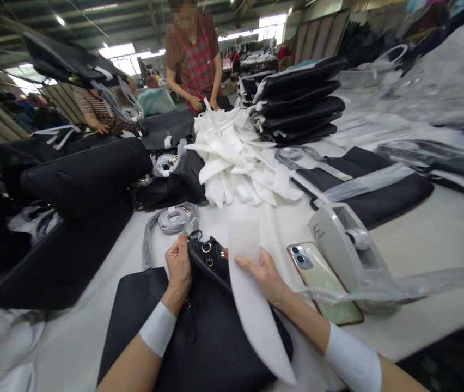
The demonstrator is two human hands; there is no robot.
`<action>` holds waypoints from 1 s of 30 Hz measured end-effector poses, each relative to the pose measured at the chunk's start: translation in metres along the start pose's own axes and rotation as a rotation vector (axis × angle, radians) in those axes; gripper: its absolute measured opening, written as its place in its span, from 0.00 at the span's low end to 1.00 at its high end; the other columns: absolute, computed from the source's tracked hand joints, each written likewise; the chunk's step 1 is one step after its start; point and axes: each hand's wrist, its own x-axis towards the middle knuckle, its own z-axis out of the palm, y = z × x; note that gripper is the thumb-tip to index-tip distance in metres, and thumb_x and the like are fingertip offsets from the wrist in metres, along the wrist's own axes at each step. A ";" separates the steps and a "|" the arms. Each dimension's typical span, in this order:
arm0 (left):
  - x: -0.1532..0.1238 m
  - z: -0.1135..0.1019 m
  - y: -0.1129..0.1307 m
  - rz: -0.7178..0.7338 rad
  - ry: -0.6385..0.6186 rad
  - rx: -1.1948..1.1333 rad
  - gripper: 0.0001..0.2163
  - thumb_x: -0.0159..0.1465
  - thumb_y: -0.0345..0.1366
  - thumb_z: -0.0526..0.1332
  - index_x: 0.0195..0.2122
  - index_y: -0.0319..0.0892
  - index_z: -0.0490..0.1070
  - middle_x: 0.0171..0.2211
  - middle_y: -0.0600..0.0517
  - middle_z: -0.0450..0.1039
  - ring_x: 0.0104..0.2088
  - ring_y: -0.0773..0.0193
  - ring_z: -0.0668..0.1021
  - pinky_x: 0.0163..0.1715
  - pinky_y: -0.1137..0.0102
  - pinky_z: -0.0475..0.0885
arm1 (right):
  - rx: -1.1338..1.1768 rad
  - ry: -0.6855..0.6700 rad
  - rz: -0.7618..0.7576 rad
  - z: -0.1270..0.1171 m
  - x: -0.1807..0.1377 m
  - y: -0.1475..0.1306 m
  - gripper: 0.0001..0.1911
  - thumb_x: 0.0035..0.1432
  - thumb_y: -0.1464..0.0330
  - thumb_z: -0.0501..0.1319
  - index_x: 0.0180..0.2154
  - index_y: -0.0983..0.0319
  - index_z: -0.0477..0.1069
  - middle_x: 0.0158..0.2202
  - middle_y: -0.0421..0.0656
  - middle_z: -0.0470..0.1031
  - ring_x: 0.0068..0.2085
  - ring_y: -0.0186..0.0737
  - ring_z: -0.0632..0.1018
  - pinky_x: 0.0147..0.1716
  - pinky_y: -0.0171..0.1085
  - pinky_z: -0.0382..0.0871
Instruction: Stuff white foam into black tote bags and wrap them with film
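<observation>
A black handbag (211,321) with gold-coloured rings and a zip pull lies in front of me. My left hand (179,267) is closed on the bag's upper edge, beside the rings. In my right hand (262,272) is a long white foam strip (252,310), pinched between thumb and fingers. The strip tapers to a point at its lower end and hangs over the bag's right side. Part of the right fingers is hidden behind it. A strap wrapped in clear plastic (174,220) lies coiled just beyond the bag.
White foam strips (236,158) are heaped at the centre. Black bags (301,103) stand stacked behind; more (85,174) lie left. A phone (325,286) and a grey dispenser (348,250) sit at right. A person in a checked apron (195,60) works across the table.
</observation>
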 end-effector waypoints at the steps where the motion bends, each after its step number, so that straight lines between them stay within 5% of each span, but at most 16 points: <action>1: 0.000 0.000 0.001 -0.006 -0.001 -0.017 0.26 0.56 0.59 0.62 0.20 0.43 0.54 0.18 0.61 0.49 0.19 0.74 0.55 0.19 0.76 0.54 | -0.007 0.025 -0.006 0.000 -0.001 0.000 0.28 0.50 0.56 0.67 0.49 0.63 0.68 0.46 0.50 0.78 0.44 0.47 0.78 0.42 0.42 0.73; 4: 0.000 0.000 0.001 -0.023 -0.017 -0.065 0.26 0.56 0.59 0.61 0.20 0.42 0.55 0.18 0.61 0.50 0.19 0.73 0.55 0.19 0.76 0.55 | -0.042 0.006 0.009 0.002 -0.002 -0.002 0.28 0.51 0.55 0.67 0.50 0.63 0.68 0.45 0.50 0.78 0.46 0.50 0.78 0.43 0.44 0.73; 10: 0.001 0.000 -0.003 -0.046 -0.069 -0.086 0.26 0.57 0.61 0.59 0.21 0.41 0.60 0.19 0.59 0.55 0.20 0.72 0.60 0.20 0.76 0.58 | -0.149 -0.291 0.032 0.019 0.010 -0.010 0.26 0.54 0.57 0.65 0.51 0.62 0.67 0.47 0.46 0.77 0.47 0.47 0.77 0.46 0.45 0.72; 17: 0.001 0.003 0.003 -0.109 -0.043 -0.192 0.27 0.56 0.61 0.60 0.20 0.41 0.60 0.18 0.59 0.55 0.19 0.72 0.59 0.20 0.76 0.58 | -0.108 -0.080 0.042 0.019 0.005 -0.008 0.25 0.55 0.54 0.63 0.50 0.63 0.67 0.44 0.47 0.78 0.42 0.46 0.78 0.40 0.41 0.73; 26: -0.002 0.005 0.007 -0.151 -0.032 -0.214 0.27 0.55 0.62 0.60 0.20 0.41 0.61 0.17 0.59 0.56 0.19 0.72 0.60 0.21 0.75 0.58 | -0.344 -0.146 -0.043 0.019 0.002 -0.006 0.24 0.59 0.55 0.60 0.52 0.62 0.66 0.49 0.48 0.76 0.47 0.47 0.76 0.47 0.43 0.71; 30: -0.001 0.006 0.003 -0.160 -0.078 -0.162 0.28 0.54 0.64 0.59 0.20 0.41 0.61 0.17 0.58 0.58 0.19 0.71 0.61 0.20 0.75 0.59 | -0.536 -0.384 -0.009 0.026 0.019 -0.007 0.24 0.61 0.55 0.58 0.53 0.62 0.67 0.49 0.46 0.76 0.48 0.49 0.75 0.50 0.45 0.69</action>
